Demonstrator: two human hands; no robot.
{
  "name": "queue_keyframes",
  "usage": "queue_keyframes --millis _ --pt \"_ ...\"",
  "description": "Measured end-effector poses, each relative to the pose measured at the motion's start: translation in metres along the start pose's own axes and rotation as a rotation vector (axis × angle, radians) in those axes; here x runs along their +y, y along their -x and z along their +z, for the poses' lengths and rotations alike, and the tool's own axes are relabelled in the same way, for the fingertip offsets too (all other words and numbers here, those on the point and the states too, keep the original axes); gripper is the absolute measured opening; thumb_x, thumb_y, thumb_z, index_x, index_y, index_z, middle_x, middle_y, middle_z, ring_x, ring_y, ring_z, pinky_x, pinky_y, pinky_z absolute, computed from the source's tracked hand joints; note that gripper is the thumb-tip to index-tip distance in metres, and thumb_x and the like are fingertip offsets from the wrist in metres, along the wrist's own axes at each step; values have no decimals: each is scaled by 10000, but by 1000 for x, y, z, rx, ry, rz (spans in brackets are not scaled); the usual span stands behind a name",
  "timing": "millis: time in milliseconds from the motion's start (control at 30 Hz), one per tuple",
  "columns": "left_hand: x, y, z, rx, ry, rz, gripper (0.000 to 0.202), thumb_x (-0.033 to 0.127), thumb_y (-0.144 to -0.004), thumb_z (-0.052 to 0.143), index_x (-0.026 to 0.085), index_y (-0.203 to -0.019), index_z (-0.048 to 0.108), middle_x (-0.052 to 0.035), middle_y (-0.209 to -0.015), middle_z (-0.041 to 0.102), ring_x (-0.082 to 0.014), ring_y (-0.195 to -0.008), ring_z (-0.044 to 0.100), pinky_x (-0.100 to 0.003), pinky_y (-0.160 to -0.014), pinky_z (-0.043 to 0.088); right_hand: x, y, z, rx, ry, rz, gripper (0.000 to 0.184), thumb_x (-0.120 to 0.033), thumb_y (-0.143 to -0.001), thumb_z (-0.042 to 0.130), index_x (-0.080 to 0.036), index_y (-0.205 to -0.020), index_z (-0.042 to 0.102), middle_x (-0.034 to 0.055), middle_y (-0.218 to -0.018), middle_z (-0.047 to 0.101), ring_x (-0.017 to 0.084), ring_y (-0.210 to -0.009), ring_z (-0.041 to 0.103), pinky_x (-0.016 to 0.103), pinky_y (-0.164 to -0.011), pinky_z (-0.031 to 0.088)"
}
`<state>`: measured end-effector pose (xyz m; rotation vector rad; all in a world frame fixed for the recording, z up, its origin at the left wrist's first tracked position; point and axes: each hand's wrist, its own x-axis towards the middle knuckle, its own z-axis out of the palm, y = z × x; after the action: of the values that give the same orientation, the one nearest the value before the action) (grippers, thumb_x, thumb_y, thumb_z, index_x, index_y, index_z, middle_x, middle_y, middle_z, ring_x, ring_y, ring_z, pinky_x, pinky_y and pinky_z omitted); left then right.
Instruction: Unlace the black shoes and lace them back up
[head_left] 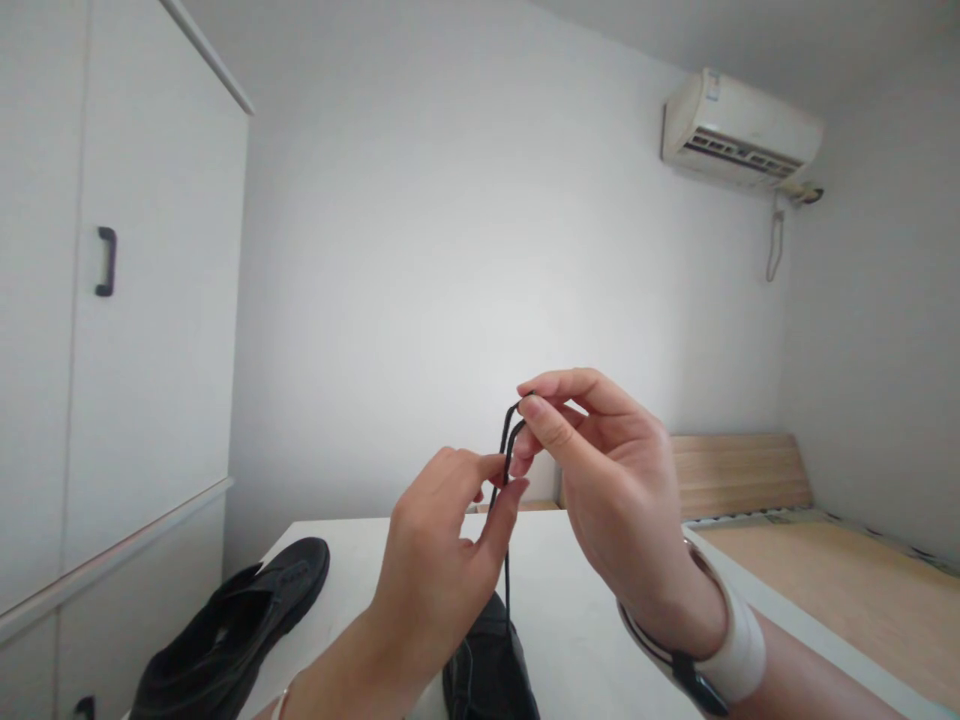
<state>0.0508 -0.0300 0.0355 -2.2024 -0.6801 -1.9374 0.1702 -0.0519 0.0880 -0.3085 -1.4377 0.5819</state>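
My right hand (611, 490) is raised above the white table (570, 610) and pinches the top of a folded black shoelace (508, 440) between thumb and fingers. Just below it, my left hand (442, 560) pinches the same lace lower down. The lace runs straight down to a black leather shoe (487, 670) at the table's near edge, partly hidden behind my left wrist. A second black shoe (232, 630) lies on its side at the table's left. A white band with a dark clasp sits on my right wrist.
A white wardrobe (112, 330) with a dark handle stands close on the left. A bare wooden bed frame (825, 580) fills the right, its headboard against the far wall. An air conditioner (739, 130) hangs high on that wall.
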Motion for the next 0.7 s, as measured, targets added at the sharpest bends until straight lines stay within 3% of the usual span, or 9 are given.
queue_keyframes --millis 100,167,233,300,367,433,600,700 --pt "4 -9 -4 -50 273 -281 136 251 -952 606 195 -877 706 7 -787 709 -136 -757 646 -232 -703 485 3 0 -7 11 -24 14 14 -197 -884 676 -198 -899 676 -40 -674 641 84 -608 594 205 -598 501" --pt "-3 -15 -7 -52 496 -466 193 323 -947 611 184 -865 717 -4 -761 709 -146 -772 664 -244 -741 516 8 -3 -18 111 -29 -13 36 -210 -859 706 -201 -877 677 -37 -770 637 67 -656 562 185 -644 485" --pt "-20 -17 -13 20 705 -610 204 353 -911 645 163 -874 711 0 -712 669 -141 -712 646 -256 -714 539 15 -5 -36 232 -90 4 123 -243 -811 759 -214 -861 651 -29 -855 640 80 -764 582 183 -702 487" --pt "-43 -13 -21 154 831 -718 212 335 -836 720 144 -925 700 17 -707 620 -105 -618 584 -206 -583 505 23 -3 -61 306 -196 98 242 -300 -761 811 -234 -868 604 -22 -852 646 123 -831 617 209 -692 506" --pt "-69 -1 -33 269 821 -774 278 316 -763 788 125 -944 698 49 -662 551 -43 -501 436 -132 -440 356 34 6 -93 362 -232 203 327 -341 -720 849 -242 -872 576 -37 -766 612 108 -687 588 177 -549 463" --pt "-94 18 -47 304 760 -814 298 359 -790 774 122 -952 696 82 -576 459 -30 -440 298 -121 -384 257 46 23 -127 429 -154 283 359 -365 -698 867 -232 -874 584 -59 -700 563 39 -481 397 125 -411 320" --pt "-139 81 -76 345 445 -925 400 532 -792 736 161 -927 672 112 -460 345 -52 -396 229 -127 -356 191 78 85 -205 624 89 363 469 -447 -603 912 -176 -894 664 -61 -597 489 24 -439 295 118 -360 232" --pt "-156 109 -86 380 306 -977 515 632 -725 740 171 -940 663 121 -447 327 -54 -376 220 -134 -354 185 97 119 -237 668 268 364 514 -531 -625 870 -176 -945 681 -62 -569 459 45 -436 314 149 -367 226"
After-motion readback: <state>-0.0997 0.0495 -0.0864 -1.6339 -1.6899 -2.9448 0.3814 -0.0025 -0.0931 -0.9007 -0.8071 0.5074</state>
